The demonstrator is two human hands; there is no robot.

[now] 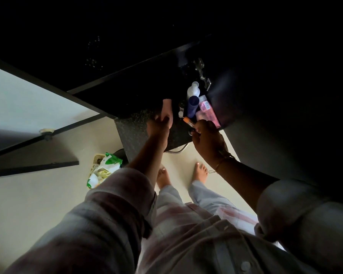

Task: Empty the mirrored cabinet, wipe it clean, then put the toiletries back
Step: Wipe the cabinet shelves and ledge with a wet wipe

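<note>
Taking the dark speckled tabletop as the landmark, a green and white packet lies on the pale floor below and to the left of it, beside what looks like a floor drain. Over the near left part of the tabletop, the left hand has its grip closed around a pale pink item, perhaps a folded cloth or a soft tube; the dim light leaves that unclear. If it is cloth it will be light and limp, best bunched in the palm. To the right, at the far end of the tabletop, the toiletries stand crowded together: a white bottle, a dark blue tube, a small white cap and a pink bottle lying flat. These look like light plastic, smooth and easy to tip, so each is best taken around its middle. Just right of them, the right hand has its grip pinched on a slim orange-tipped item, with something metallic, not identifiable, under the fingers. The cabinet itself is lost in darkness above, so how far the task has got cannot be judged.
</note>
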